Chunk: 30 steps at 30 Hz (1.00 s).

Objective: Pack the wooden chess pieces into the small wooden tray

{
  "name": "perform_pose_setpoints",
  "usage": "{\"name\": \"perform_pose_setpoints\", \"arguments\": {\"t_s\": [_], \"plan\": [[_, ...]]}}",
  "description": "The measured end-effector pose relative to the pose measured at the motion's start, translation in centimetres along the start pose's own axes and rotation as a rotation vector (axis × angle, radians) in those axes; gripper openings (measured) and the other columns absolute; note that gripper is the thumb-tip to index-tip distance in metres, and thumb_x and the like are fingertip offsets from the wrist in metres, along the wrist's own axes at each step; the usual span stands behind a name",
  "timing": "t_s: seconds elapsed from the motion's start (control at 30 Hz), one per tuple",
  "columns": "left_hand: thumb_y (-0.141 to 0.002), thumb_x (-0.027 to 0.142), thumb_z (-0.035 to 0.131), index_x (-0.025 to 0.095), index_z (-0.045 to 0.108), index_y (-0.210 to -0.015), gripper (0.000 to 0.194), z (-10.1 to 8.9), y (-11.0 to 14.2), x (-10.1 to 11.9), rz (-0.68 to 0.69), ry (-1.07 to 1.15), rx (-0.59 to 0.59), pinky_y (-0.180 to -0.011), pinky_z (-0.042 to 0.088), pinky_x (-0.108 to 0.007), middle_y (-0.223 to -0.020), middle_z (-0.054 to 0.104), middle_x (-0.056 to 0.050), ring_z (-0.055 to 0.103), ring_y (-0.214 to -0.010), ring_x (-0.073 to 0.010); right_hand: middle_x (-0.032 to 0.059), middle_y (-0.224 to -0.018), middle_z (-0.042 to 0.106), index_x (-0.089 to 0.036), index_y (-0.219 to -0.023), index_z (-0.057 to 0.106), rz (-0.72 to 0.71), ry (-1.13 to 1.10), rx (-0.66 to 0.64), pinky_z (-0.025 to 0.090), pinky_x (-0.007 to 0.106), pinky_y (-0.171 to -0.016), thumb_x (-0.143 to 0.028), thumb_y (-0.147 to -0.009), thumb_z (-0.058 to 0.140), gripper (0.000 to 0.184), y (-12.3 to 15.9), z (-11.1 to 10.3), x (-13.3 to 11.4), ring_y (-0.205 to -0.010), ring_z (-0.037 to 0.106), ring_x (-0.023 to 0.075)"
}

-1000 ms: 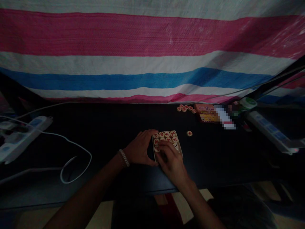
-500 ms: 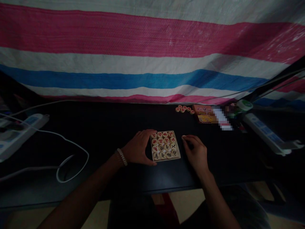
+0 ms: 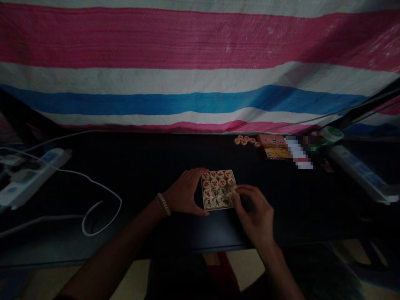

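A shallow square tray (image 3: 203, 199) lies on the dark table in front of me, filled with rows of round wooden Chinese chess pieces (image 3: 213, 183). Red characters mark the upper ones, black the lower ones. My left hand (image 3: 184, 193) clasps the tray's left side, thumb at the near corner and fingers at the far corner. Over the right edge of the tray, my right hand (image 3: 256, 208) is closed in a pinch on a pale chess piece (image 3: 235, 191), mostly covered by the fingertips. These fingers also hide part of the right-hand column.
Several loose red-marked pieces (image 3: 244, 141) lie at the back beside a reddish printed box (image 3: 273, 146). Power strips stand left (image 3: 40, 177) and right (image 3: 359, 171). A white cable (image 3: 103, 189) loops across the left side. A striped sheet (image 3: 187, 79) hangs behind the table.
My right hand has moved left, from beside the tray to its right-hand column, fingertips still pinched. My left hand keeps its hold on the tray. The whole view has shifted slightly.
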<state>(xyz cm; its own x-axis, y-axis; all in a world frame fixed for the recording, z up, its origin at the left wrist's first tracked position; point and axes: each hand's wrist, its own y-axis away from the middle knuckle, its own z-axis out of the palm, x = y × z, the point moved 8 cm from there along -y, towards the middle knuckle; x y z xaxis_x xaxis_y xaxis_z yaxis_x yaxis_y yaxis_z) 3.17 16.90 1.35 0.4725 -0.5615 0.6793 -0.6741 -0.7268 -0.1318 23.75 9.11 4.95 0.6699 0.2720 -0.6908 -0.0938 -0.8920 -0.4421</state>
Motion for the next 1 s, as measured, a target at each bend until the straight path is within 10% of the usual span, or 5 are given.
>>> {"name": "perform_pose_setpoints", "arguments": {"t_s": [0.23, 0.5, 0.7, 1.0], "plan": [[-0.054, 0.065, 0.096, 0.021, 0.033, -0.153, 0.125, 0.0, 0.0, 0.1, 0.012, -0.044, -0.001, -0.116, 0.042, -0.062, -0.151, 0.053, -0.020, 0.054, -0.137, -0.0431, 0.0092, -0.117, 0.069, -0.028, -0.112, 0.072, -0.070, -0.094, -0.123, 0.068, 0.044, -0.092, -0.018, -0.098, 0.065, 0.019, 0.8, 4.7, -3.2, -0.106, 0.074, 0.0255], [-0.052, 0.065, 0.098, 0.022, 0.033, -0.154, 0.129, 0.0, 0.0, 0.1, 0.001, -0.048, -0.004, -0.116, 0.042, -0.064, -0.153, 0.052, -0.021, 0.053, -0.138, -0.0449, 0.0091, -0.122, 0.067, -0.027, -0.115, 0.071, -0.039, -0.084, -0.187, 0.068, 0.042, -0.091, -0.024, -0.100, 0.064, 0.017, -0.1, 3.4, -2.1, -0.110, 0.072, 0.0250], [-0.049, 0.063, 0.099, 0.022, 0.033, -0.154, 0.130, 0.0, 0.0, 0.0, 0.017, -0.024, 0.009, -0.115, 0.042, -0.066, -0.150, 0.054, -0.021, 0.056, -0.135, -0.0452, 0.0150, -0.135, 0.066, -0.022, -0.124, 0.070, -0.017, 0.078, -0.065, 0.065, 0.049, -0.094, -0.029, -0.099, 0.061, 0.027, -6.5, 1.7, 3.9, -0.119, 0.069, 0.0300], [-0.049, 0.063, 0.100, 0.022, 0.032, -0.153, 0.131, 0.1, 0.1, -0.2, 0.023, -0.033, 0.010, -0.116, 0.041, -0.066, -0.152, 0.053, -0.022, 0.055, -0.137, -0.0458, 0.0186, -0.155, 0.058, -0.010, -0.149, 0.057, -0.193, 0.503, -0.166, 0.041, 0.059, -0.122, -0.012, -0.093, 0.049, 0.056, -14.4, 6.6, 10.2, -0.149, 0.047, 0.0365]]}}
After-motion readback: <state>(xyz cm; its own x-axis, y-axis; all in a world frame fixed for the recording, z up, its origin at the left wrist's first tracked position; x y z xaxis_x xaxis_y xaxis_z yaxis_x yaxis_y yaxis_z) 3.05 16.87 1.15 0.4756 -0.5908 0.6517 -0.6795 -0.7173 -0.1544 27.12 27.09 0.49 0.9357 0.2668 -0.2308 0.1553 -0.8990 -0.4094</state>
